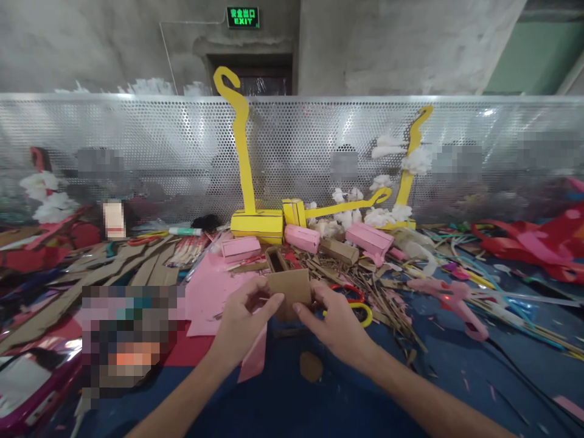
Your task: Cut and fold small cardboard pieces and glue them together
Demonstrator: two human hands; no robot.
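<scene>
Between my two hands is a small folded piece of brown cardboard (pixel 289 286), its flat face toward me. My left hand (pixel 246 313) grips its left side with the thumb on the front. On the right edge, my right hand (pixel 335 322) pinches it the same way, thumb in front. Just behind it lies an open brown cardboard box (pixel 277 260). Scissors with red and yellow handles (pixel 362 313) lie beside my right hand. A pink paper sheet (pixel 212 298) spreads out by my left hand.
Yellow hook-necked paper shapes (pixel 258 224) stand before a perforated metal panel (pixel 182 140). Pink paper-covered boxes (pixel 370 239) and cardboard scraps (pixel 387 298) lie ahead. A pink glue gun (pixel 460 304) with a black cord lies right. Cardboard strips (pixel 59 292) pile up left.
</scene>
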